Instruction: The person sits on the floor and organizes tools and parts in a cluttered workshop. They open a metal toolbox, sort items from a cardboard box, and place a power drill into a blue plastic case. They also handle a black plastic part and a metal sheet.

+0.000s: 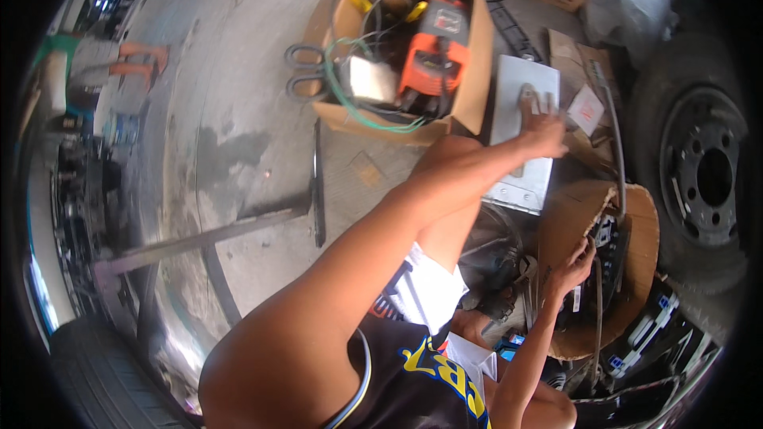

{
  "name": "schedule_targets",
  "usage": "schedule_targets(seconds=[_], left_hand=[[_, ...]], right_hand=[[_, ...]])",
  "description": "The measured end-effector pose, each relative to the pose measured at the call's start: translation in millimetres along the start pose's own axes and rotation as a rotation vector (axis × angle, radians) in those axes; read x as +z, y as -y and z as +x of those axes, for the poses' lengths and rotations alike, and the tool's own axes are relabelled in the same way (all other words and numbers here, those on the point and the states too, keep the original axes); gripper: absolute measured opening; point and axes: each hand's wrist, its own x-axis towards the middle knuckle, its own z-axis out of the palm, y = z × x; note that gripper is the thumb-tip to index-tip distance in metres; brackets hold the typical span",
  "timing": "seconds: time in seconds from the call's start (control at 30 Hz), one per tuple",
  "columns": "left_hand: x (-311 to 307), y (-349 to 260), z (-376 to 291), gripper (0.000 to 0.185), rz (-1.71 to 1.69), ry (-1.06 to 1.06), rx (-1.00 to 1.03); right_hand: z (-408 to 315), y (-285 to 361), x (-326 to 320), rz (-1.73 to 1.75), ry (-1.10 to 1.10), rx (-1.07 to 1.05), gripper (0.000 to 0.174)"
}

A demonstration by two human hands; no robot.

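Observation:
A pale metal panel with rivets [499, 131] lies beyond my left knee and bears a long grey part like a handle. My left hand [541, 128] rests over it, motion-blurred, with the fingers spread. To the right, my right hand [572, 268] grips the torn upper edge of a cardboard box's flap [563, 214]. Inside that box, dark parts with metal fittings [605, 232] show past my fingertips. Another open cardboard box [477, 80] stands left of the panel. It holds an orange-and-black portable machine [435, 53], cables and yellow-handled items.
A truck wheel with tyre [703, 173] stands at the right. Dark ring handles [307, 71] stick out by the machine's box. Metal bars [319, 190] lie on the concrete floor [262, 173]. A person's bare legs [137, 59] show at far left, above a tyre [107, 375].

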Motion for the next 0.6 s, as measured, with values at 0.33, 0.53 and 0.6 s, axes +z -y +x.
schedule_targets(seconds=[0.33, 0.53, 0.6], left_hand=[[-102.9, -62.5, -76.0, 0.048, -0.546, -0.432, 0.519], [-120.9, 25.2, -232.7, 0.029, -0.744, -0.759, 0.312], [-91.6, 81.3, -285.0, 0.019, -0.593, -0.866, 0.018]], right_hand=[[-0.7, -1.9, 8.6, -0.16, 0.017, -0.075, 0.047], [2.4, -17.0, 10.9, -0.149, 0.035, -0.111, 0.045], [3.8, -20.5, 10.7, -0.162, 0.066, -0.114, 0.044]])
